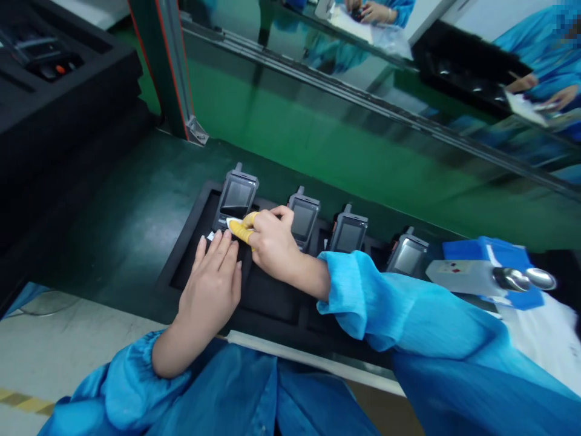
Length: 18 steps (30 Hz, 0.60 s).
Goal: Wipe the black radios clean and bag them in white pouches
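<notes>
My right hand [276, 239], with yellow covers on its thumb and finger, pinches a small white wipe [232, 223] against the lower part of the leftmost handheld radio [238, 192]. Just below that, my left hand [211, 287] lies with its fingers stretched out, their tips at the radio's bottom end, which is hidden. The radio has a dark screen and a stubby antenna pointing away from me. It lies in a black foam tray [186, 245]. Further right in a row are a second radio [305, 217], a third radio [349, 231] and another radio [407, 253].
At the right lie a white bottle with a metal top [463, 275] and a blue box [512, 251]. Stacked black foam trays [68, 127] rise at the left. A metal post [175, 72] and a green panel [318, 130] border the bench. Co-workers' hands show beyond.
</notes>
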Available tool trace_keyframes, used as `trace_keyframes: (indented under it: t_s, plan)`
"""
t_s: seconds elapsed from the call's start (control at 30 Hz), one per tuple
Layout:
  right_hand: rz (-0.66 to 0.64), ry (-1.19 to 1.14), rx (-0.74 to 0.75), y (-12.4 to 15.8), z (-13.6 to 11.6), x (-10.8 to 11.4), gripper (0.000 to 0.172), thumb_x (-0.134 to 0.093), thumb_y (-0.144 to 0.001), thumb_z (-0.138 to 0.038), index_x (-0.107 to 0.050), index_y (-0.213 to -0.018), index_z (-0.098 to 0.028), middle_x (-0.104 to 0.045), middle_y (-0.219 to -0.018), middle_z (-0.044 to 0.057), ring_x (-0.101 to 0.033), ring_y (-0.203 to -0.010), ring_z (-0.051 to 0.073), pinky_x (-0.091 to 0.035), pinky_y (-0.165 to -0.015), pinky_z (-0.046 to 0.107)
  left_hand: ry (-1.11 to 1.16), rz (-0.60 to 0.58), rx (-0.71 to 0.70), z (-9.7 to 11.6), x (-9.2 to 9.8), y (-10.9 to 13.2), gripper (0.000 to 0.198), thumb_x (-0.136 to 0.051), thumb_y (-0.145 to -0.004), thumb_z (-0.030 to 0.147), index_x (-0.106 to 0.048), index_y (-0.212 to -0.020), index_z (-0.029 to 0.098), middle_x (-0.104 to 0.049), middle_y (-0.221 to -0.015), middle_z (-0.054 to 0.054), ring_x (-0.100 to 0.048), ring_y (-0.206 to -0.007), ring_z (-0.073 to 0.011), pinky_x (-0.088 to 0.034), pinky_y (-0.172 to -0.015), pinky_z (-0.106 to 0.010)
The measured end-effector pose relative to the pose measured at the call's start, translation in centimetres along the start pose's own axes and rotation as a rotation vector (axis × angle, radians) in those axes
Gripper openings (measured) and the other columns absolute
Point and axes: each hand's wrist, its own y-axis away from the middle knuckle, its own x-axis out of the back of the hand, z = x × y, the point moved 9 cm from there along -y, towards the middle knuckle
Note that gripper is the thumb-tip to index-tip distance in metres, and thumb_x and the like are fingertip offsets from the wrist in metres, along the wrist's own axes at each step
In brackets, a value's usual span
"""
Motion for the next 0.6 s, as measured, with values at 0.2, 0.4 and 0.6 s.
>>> trace_keyframes:
  t_s: [0.2, 0.4, 0.6]
  plan:
    - [0.042, -0.076, -0.034, 3.8, 0.4, 4.9, 0.031, -0.046, -0.08, -0.005, -0.07, -0.089, -0.023, -0.065, -0.091, 0.002, -0.053, -0.087, 0.015, -0.022, -0.082, 0.039, 0.013, 0.072, 0.003, -0.3, 0.6, 0.2, 0.032, -0.043, -0.09, 0.013, -0.058, -0.117, 0.008, -0.063, -0.122, -0.02, -0.057, -0.119, -0.0296, -0.04, -0.104, -0.056]
    - [0.328, 0.211, -0.432, 16.2, 10.4, 12.9, 0.037, -0.036, -0.089, -0.028, -0.072, -0.085, -0.024, -0.066, -0.075, 0.01, -0.059, -0.079, 0.026, -0.032, -0.071, 0.045, 0.004, 0.083, -0.033, -0.2, 0.8, 0.4, 0.032, -0.045, -0.089, 0.014, -0.06, -0.117, 0.009, -0.063, -0.12, -0.022, -0.057, -0.119, -0.0316, -0.04, -0.104, -0.057]
    - [0.184, 0.31, -1.083, 32.7, 17.5, 15.0, 0.046, -0.037, -0.084, -0.055, -0.068, -0.078, -0.022, -0.066, -0.083, 0.015, -0.061, -0.079, 0.03, -0.04, -0.066, 0.045, 0.02, 0.124, -0.069, 0.6, 1.6, 0.1, 0.035, -0.052, -0.087, 0.012, -0.058, -0.121, 0.015, -0.064, -0.12, -0.02, -0.056, -0.119, -0.0328, -0.042, -0.102, -0.058]
